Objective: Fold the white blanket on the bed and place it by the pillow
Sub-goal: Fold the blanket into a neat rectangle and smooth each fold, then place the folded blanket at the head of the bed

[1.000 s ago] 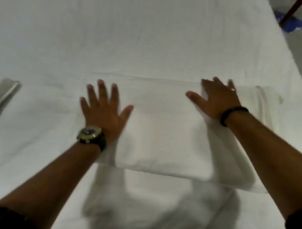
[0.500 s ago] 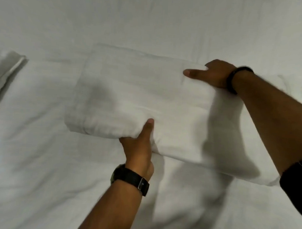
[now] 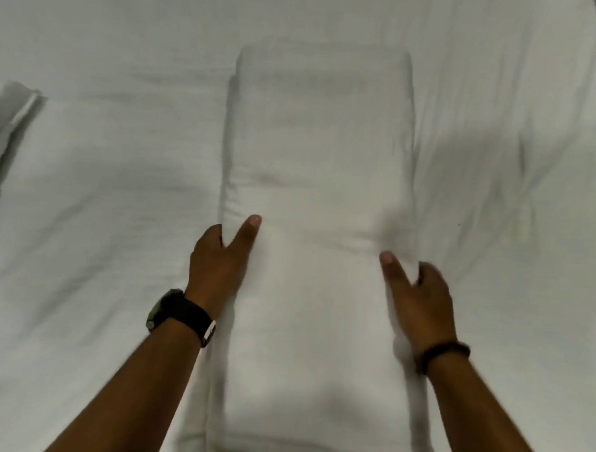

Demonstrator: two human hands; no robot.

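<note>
Blanket [image 3: 319,206] lies folded into a long thick strip on the bed [image 3: 105,192]; our left hand [image 3: 217,263] and right hand [image 3: 419,297] pinch its side edges, thumbs on top. We judge another fold and moving it left toward the pillow [image 3: 9,121] remain.

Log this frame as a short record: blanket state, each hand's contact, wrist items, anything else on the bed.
blanket: white blanket folded into a long narrow stack on the bed sheet
left hand: grips the stack's left edge, thumb on top
right hand: grips the right edge, thumb on top
wrists: watch on left, dark band on right
other: white fabric edge at far left, possibly the pillow
</note>
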